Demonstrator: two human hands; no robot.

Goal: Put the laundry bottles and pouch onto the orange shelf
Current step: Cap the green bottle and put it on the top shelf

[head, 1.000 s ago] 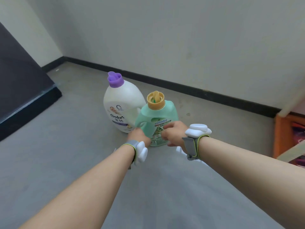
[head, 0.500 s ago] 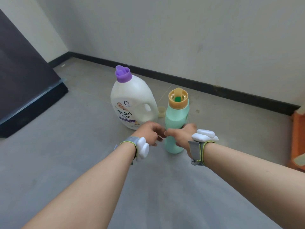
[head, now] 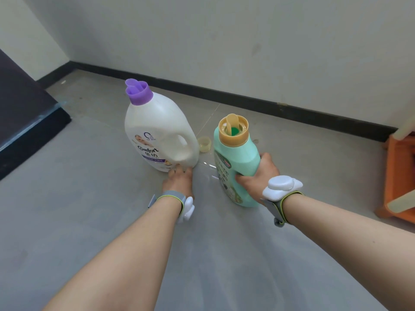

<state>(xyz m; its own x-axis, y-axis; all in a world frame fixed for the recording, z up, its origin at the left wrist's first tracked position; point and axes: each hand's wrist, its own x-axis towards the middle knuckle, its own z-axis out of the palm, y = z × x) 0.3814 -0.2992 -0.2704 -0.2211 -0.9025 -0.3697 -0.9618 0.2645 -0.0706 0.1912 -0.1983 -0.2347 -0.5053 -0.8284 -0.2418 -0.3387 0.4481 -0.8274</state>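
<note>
The right hand point(head: 258, 173) has its grip wrapped round the body of the green bottle point(head: 235, 162), which leans a little toward the orange shelf point(head: 399, 176) at the far right. The left hand point(head: 179, 178) touches the base of the white bottle point(head: 157, 135) with fingers loosely curled, holding nothing. I'd say the pick-up of the green bottle is under way; next comes a lift and a swing rightward to the shelf. A small yellowish cap point(head: 204, 143) sits on the floor point(head: 67, 198) between the bottles, clear of that path. No pouch is in sight
</note>
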